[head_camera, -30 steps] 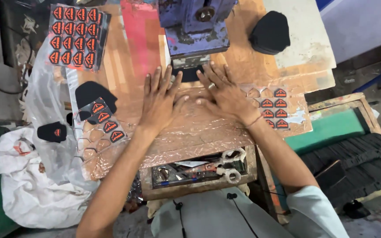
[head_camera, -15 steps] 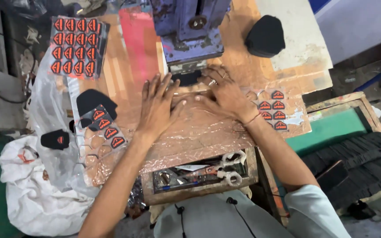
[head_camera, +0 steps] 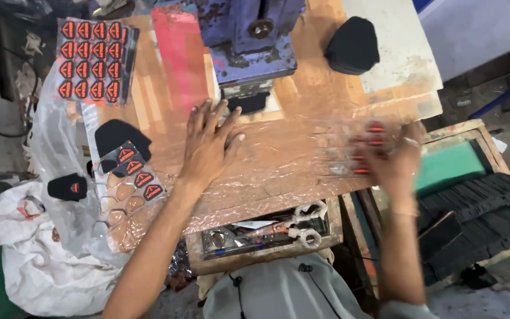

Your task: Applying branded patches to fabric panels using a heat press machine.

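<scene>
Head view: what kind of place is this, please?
Probably a small workshop for pressing badges or labels: a blue press machine stands on a worn wooden table, with sheets of red-and-black patches and scissors close by.

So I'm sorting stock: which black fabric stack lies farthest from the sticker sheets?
The black stack at the table's upper right, beside the blue press.

Glossy crinkled plastic film [head_camera: 278,165]; worn wood bench [head_camera: 320,88]; chipped painted metal press [head_camera: 249,35].

Even, moderately bright light; soft shadows. Glare on the crinkled clear plastic sheet [head_camera: 278,171] over the wooden tabletop [head_camera: 320,88]. Right hand [head_camera: 388,159] motion-blurred; left hand [head_camera: 208,145] sharp.
</scene>
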